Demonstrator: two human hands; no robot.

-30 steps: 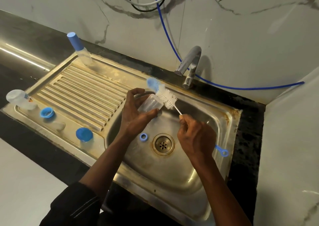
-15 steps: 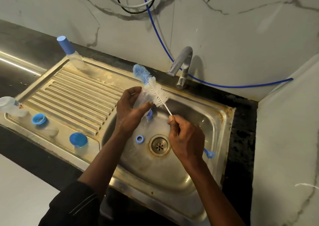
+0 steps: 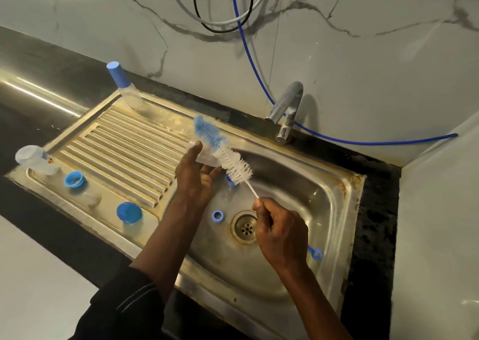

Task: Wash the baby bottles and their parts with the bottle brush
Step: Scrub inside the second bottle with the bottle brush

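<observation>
My left hand [image 3: 197,176] holds a clear baby bottle [image 3: 206,155] over the sink's left edge. My right hand [image 3: 280,230] grips the thin handle of the bottle brush [image 3: 228,155]. Its white and blue bristles lie outside the bottle, across its top. A blue ring [image 3: 217,215] lies in the steel sink [image 3: 324,210] beside the drain [image 3: 245,227]. Another blue part [image 3: 230,181] sits just below the brush. On the drainboard stand a capped bottle [image 3: 124,88], a clear bottle on its side [image 3: 33,159], a blue collar [image 3: 74,179] and a blue cap [image 3: 129,212].
A chrome tap [image 3: 286,111] stands at the sink's back edge, with a blue hose [image 3: 363,141] running behind it. Cables [image 3: 220,25] hang on the marble wall. Black counter surrounds the sink. The brush's blue loop end [image 3: 315,252] sticks out past my right hand.
The brush has come out of the bottle and swung up to the left, so its bristles now lie across the bottle's outside. My left hand has shifted left with the bottle.
</observation>
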